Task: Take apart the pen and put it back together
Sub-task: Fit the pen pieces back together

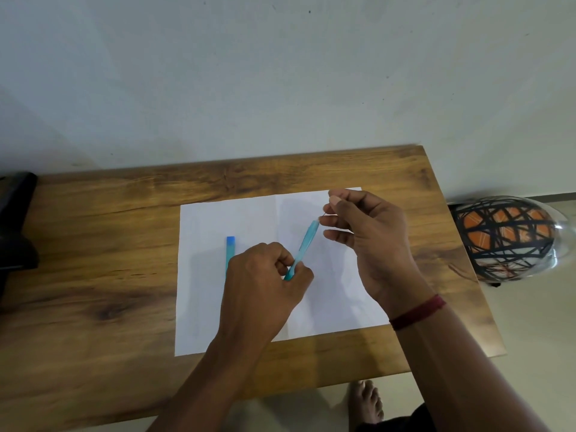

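The pen barrel (304, 247) is gripped by the left hand (265, 275); seemingly the refill tip (324, 214) is pinched by the right hand (367, 238), best drawn out straight.

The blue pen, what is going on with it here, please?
A person works on it with both hands over a white sheet of paper on a wooden table. The left hand grips the lower end of the tilted pen barrel. The right hand pinches a thin tip at the barrel's upper end, probably the refill. The blue cap lies apart on the paper.
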